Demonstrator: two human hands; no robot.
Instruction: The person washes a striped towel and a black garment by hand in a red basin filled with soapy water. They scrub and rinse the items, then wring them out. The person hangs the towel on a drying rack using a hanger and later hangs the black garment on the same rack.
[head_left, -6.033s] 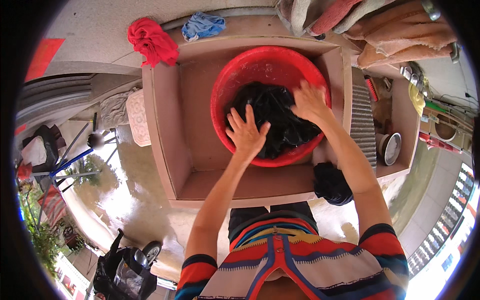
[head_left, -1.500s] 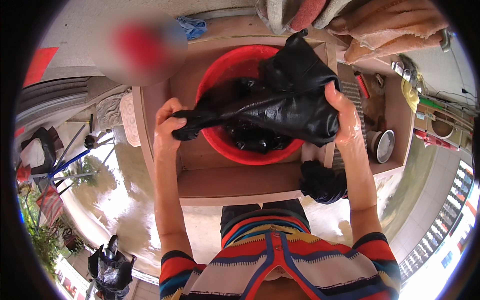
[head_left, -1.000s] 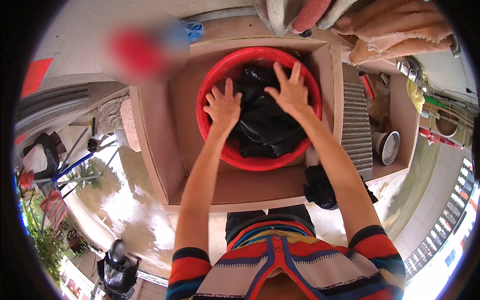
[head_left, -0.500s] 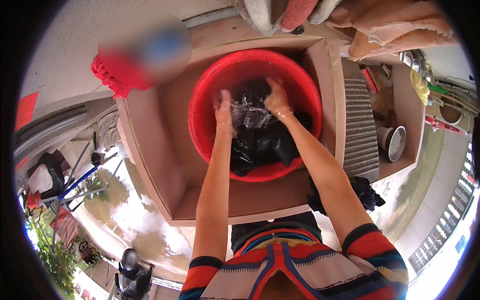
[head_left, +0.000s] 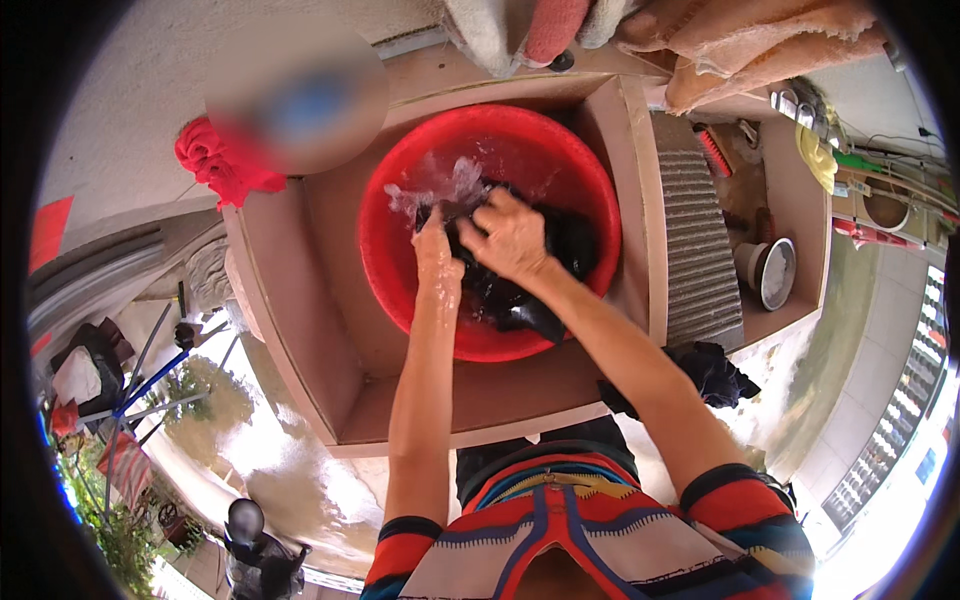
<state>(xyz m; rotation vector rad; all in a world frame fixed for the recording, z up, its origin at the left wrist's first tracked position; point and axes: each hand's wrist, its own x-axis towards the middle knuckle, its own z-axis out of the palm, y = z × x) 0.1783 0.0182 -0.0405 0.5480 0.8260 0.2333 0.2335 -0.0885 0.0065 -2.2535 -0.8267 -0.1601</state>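
Observation:
A large red basin (head_left: 378,285) stands in a pinkish-brown sink and holds water and a wet black cloth garment (head_left: 572,243). Over its middle, my left hand (head_left: 438,255) is closed on a piece of the black cloth, thumb up. Just to its right, my right hand (head_left: 510,237) has its fingers bent around the same cloth, knuckles upward. Clear water (head_left: 462,178) splashes beyond both hands. Part of the garment sags below my right hand toward the basin's near side. The cloth's full shape is hidden by my hands and its folds.
The sink wall (head_left: 640,200) rises right of the basin, with a ridged washboard slab (head_left: 700,240) beyond it. Farther right are a red brush (head_left: 713,150) and a white pot (head_left: 777,273). Dark cloth (head_left: 705,375) hangs on the near edge; red cloth (head_left: 215,165) lies at the far left corner.
My hands have come closer together and lifted out of the water, gathering the black cloth between them. Water now splashes at the basin's far left side. The view has shifted slightly.

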